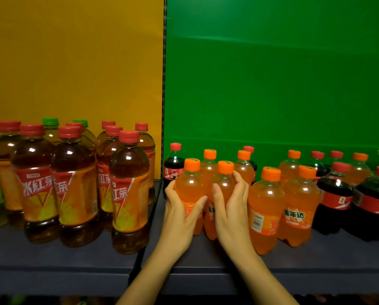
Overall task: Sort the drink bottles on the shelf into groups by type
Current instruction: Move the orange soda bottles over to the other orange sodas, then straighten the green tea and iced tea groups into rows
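Observed at the dark blue-grey shelf board: two bays, one backed by a yellow panel, the other by a green panel.

Both of the person's hands are in the green bay, at its left front. The left hand grips a small orange-capped plastic bottle of orange soda, fingers curled round its left side and thumb across the label. The right hand grips a second orange soda bottle of the same kind, thumb on its front and fingers wrapped round its right side. The two held bottles are upright and touch each other. Whether their bases rest on the shelf, I cannot tell.

Just right of them stand two more orange soda bottles, with others behind. Dark cola bottles with red caps and red labels occupy the right end. A single cola bottle stands at the rear left corner, behind the left hand.

In the yellow bay, large amber iced-tea bottles with red caps stand grouped, with two green-capped bottles at the back among them.
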`<action>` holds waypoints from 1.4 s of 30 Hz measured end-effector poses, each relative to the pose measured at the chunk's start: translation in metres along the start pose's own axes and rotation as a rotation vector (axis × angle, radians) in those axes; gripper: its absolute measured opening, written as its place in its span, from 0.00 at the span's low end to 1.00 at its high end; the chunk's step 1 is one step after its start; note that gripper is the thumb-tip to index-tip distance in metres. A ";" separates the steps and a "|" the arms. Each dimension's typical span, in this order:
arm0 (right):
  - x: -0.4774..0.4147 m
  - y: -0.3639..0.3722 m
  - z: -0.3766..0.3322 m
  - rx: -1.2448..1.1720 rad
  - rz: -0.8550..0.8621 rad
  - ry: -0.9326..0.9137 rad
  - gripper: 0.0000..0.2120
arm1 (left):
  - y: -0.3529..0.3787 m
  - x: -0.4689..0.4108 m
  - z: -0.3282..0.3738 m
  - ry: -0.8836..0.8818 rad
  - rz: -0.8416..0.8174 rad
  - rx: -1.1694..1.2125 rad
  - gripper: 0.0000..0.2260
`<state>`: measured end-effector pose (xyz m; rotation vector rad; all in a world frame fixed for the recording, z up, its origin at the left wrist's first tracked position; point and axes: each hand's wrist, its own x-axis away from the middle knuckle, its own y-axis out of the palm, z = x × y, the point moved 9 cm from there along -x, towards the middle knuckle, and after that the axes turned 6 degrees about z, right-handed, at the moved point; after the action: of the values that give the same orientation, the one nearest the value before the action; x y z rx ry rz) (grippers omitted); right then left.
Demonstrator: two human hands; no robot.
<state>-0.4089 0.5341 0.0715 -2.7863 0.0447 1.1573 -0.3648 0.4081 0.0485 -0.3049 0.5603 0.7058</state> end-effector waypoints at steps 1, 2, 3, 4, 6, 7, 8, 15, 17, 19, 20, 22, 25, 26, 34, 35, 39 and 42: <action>-0.001 0.000 0.001 0.006 0.001 0.005 0.24 | 0.001 -0.001 0.000 0.004 -0.006 -0.004 0.26; -0.002 0.001 0.002 0.012 0.003 0.006 0.24 | 0.003 -0.002 -0.001 0.004 -0.010 -0.005 0.26; -0.003 0.001 0.003 0.016 0.002 0.008 0.25 | 0.003 -0.003 -0.002 0.000 -0.012 -0.003 0.26; -0.004 0.001 0.003 0.015 -0.003 0.013 0.25 | 0.003 -0.003 -0.003 -0.004 -0.011 -0.004 0.26; -0.005 0.002 0.005 -0.002 -0.018 0.033 0.25 | 0.002 -0.003 -0.004 -0.005 0.001 -0.018 0.26; -0.006 0.002 0.005 -0.007 -0.025 0.036 0.25 | -0.001 -0.003 -0.004 -0.003 0.008 -0.029 0.26; -0.008 0.001 0.004 -0.004 -0.031 0.033 0.25 | -0.003 -0.003 -0.003 0.000 0.011 -0.041 0.27; -0.004 -0.003 -0.025 0.071 -0.041 -0.125 0.32 | -0.021 0.013 0.019 0.096 -0.056 -0.134 0.34; 0.001 -0.004 -0.045 0.057 -0.026 -0.219 0.31 | -0.036 0.022 0.033 0.172 -0.037 -0.166 0.29; 0.004 -0.004 -0.068 0.018 -0.020 -0.310 0.26 | -0.057 0.030 0.046 0.251 -0.012 -0.168 0.19; 0.004 -0.003 -0.079 -0.005 -0.025 -0.346 0.23 | -0.069 0.032 0.051 0.269 0.006 -0.165 0.15; 0.001 0.005 -0.103 -0.065 -0.071 -0.384 0.18 | -0.098 0.034 0.061 0.270 0.059 -0.135 0.08; -0.007 0.032 -0.143 -0.130 -0.222 -0.430 0.12 | -0.147 0.027 0.083 0.323 0.115 -0.122 0.05; -0.011 0.043 -0.156 -0.144 -0.272 -0.436 0.11 | -0.164 0.022 0.092 0.354 0.125 -0.135 0.06; -0.040 0.147 -0.251 0.130 -0.513 -0.583 0.06 | -0.301 -0.064 0.138 0.496 0.174 -0.448 0.05; -0.045 0.164 -0.256 0.177 -0.528 -0.587 0.06 | -0.312 -0.082 0.138 0.494 0.164 -0.498 0.06; -0.066 0.226 -0.250 0.458 -0.620 -0.541 0.11 | -0.330 -0.158 0.111 0.400 0.010 -0.733 0.14; -0.073 0.267 -0.234 0.675 -0.761 -0.485 0.16 | -0.325 -0.205 0.084 0.293 -0.178 -0.894 0.23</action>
<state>-0.3159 0.2384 0.2588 -1.6446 -0.5148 1.2359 -0.2385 0.1018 0.2608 -1.2919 0.4560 0.7103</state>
